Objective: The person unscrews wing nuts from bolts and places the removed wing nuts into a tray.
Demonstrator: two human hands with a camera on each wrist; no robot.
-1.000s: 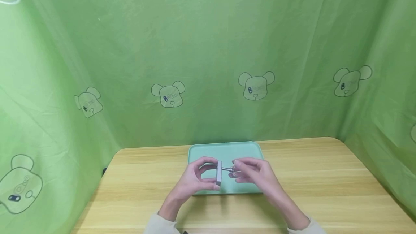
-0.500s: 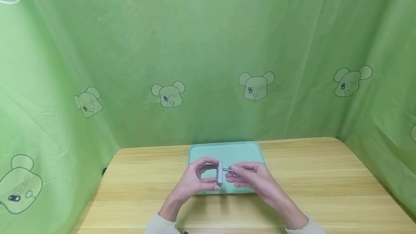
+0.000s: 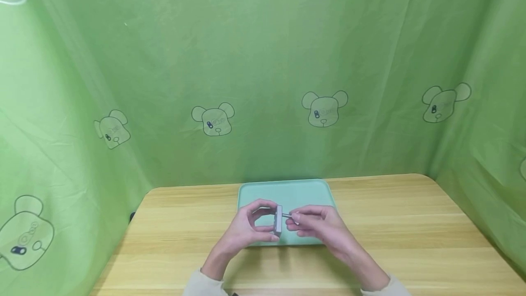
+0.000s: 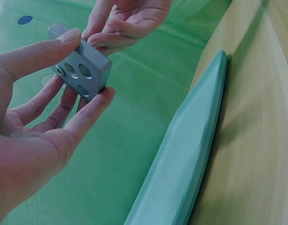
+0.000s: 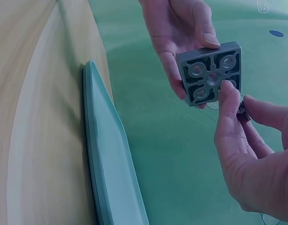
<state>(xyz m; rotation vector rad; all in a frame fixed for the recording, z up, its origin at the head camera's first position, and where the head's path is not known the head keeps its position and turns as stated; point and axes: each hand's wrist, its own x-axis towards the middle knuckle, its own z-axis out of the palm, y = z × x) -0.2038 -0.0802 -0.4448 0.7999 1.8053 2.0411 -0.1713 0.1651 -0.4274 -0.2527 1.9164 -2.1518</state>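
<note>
My left hand (image 3: pixel 241 228) holds a square grey metal block (image 4: pixel 80 70) upright by its edges, thumb against fingers. Several round holes run through the block, and one of them shows a small silver round end (image 4: pixel 60 71) in the left wrist view. A thin metal bolt (image 3: pixel 286 215) sticks out from the block's right side. With thumb and fingertips, my right hand (image 3: pixel 326 225) pinches the bolt's outer end (image 5: pixel 242 110). The recessed, ribbed face of the block appears in the right wrist view, where my index finger covers part of it and hides the shaft.
Below and behind both hands, a mint-green tray (image 3: pixel 287 188) lies on the wooden table (image 3: pixel 185 236). A green curtain (image 3: pixel 263 150) printed with bear heads surrounds the table at the back and sides.
My right hand has shifted slightly down, and its fingers have closed round the bolt's outer end, which showed more openly before. My left hand and the block have barely moved.
</note>
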